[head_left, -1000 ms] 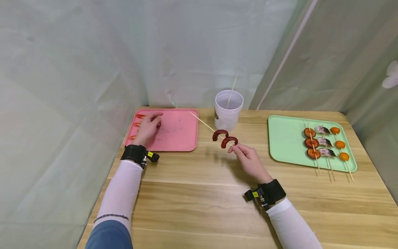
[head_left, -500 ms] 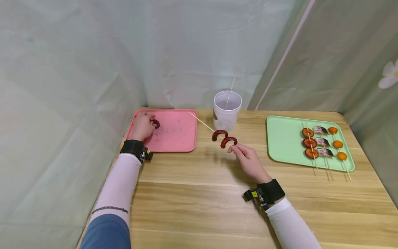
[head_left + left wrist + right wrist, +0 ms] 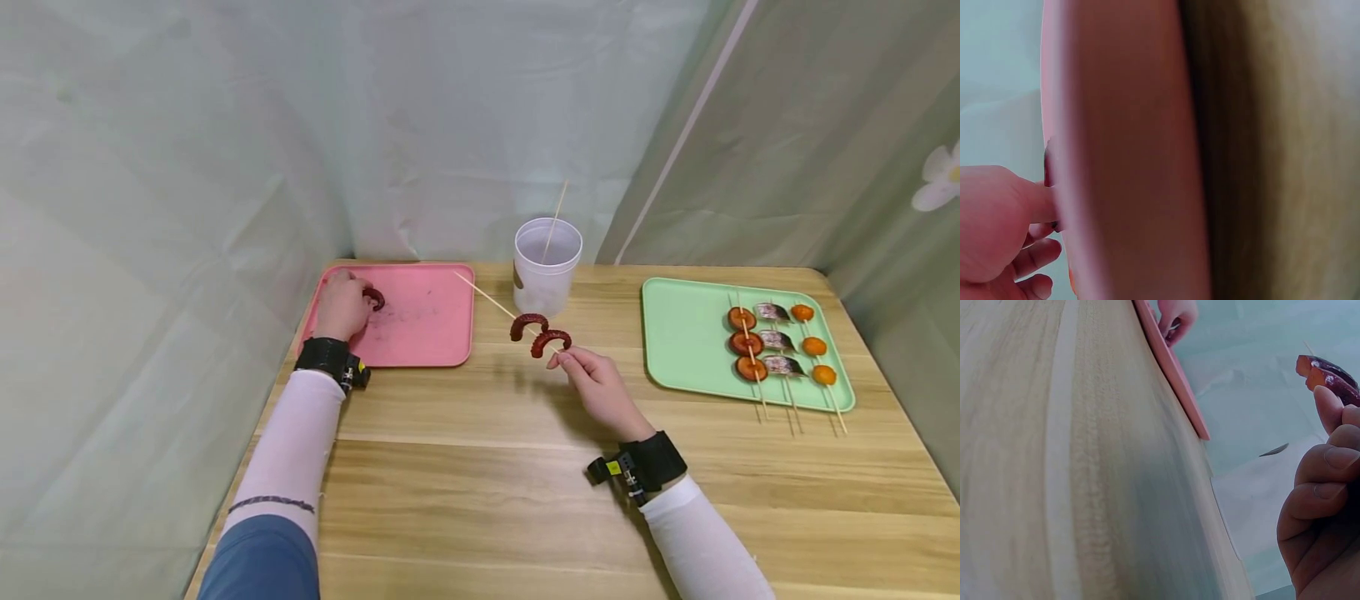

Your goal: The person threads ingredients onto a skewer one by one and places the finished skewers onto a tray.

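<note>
Right hand [image 3: 600, 390] pinches a skewer [image 3: 491, 302] bearing two curved sausage pieces [image 3: 542, 333], raised above the table's [image 3: 480, 492] centre; left hand [image 3: 342, 305], fingers curled, grasps a third sausage piece [image 3: 374, 297] on the pink tray [image 3: 427, 321] at the far left corner

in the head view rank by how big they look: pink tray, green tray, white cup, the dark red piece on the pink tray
1. green tray; the pink tray looks close in size, partly covered, so unsure.
2. white cup.
3. dark red piece.
</note>
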{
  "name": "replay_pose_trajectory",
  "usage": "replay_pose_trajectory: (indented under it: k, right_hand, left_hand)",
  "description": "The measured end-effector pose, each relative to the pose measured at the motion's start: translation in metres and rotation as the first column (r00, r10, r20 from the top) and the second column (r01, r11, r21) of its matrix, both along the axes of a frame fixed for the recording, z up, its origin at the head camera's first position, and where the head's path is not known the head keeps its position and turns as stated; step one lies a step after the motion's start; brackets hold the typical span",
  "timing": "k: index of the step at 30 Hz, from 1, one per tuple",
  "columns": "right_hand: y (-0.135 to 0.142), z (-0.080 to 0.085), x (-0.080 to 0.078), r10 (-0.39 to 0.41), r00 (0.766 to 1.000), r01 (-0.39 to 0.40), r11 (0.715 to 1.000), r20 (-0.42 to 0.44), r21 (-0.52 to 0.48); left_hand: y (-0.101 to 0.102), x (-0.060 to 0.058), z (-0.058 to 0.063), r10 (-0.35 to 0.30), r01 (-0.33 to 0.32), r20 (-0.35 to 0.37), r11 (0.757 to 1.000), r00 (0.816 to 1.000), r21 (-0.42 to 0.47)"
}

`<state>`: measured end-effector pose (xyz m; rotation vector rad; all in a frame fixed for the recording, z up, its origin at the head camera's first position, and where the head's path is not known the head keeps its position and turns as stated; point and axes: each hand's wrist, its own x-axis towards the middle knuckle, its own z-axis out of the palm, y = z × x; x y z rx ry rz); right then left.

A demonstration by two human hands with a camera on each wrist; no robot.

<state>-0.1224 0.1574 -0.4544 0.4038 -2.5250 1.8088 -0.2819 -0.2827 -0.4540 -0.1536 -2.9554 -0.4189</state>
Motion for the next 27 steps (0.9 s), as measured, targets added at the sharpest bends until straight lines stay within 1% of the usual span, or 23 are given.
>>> replay_pose_trajectory:
  k: [3, 5, 10, 17, 20, 24, 27]
  right_hand:
    - [-0.002, 0.012, 0.005, 0.010, 1.000, -0.010, 1.000, -0.004, -0.012]
    - [-0.003, 0.016, 0.007, 0.012, 1.000, -0.012, 1.000, -0.007, -0.013]
    - [-0.003, 0.015, 0.007, 0.005, 1.000, -0.006, 1.000, -0.011, -0.010]
    - [-0.002, 0.012, 0.006, 0.005, 1.000, -0.005, 1.000, -0.013, -0.018]
    - [-0.002, 0.012, 0.006, 0.006, 1.000, -0.006, 1.000, -0.010, -0.022]
    - [-0.002, 0.013, 0.006, 0.008, 1.000, -0.009, 1.000, -0.004, -0.025]
    - [-0.003, 0.013, 0.006, 0.007, 1.000, -0.007, 1.000, 0.001, -0.022]
  left_hand:
    - [0.000, 0.000, -0.001, 0.004, -0.004, -0.003, 1.000, 1.000, 0.009]
    - [-0.001, 0.000, -0.002, 0.005, -0.005, -0.005, 1.000, 1.000, 0.015]
    - [-0.001, 0.000, -0.002, 0.000, 0.000, -0.020, 1.000, 1.000, 0.016]
    - [-0.003, -0.003, -0.002, -0.013, 0.012, -0.041, 1.000, 0.999, -0.020]
    - [-0.004, -0.004, -0.001, 0.008, -0.009, -0.054, 1.000, 0.998, -0.013]
    - [-0.004, -0.004, 0.004, 0.054, -0.048, -0.082, 0.996, 0.995, 0.069]
    - [-0.004, -0.003, 0.008, 0.074, -0.060, -0.103, 0.989, 0.992, 0.133]
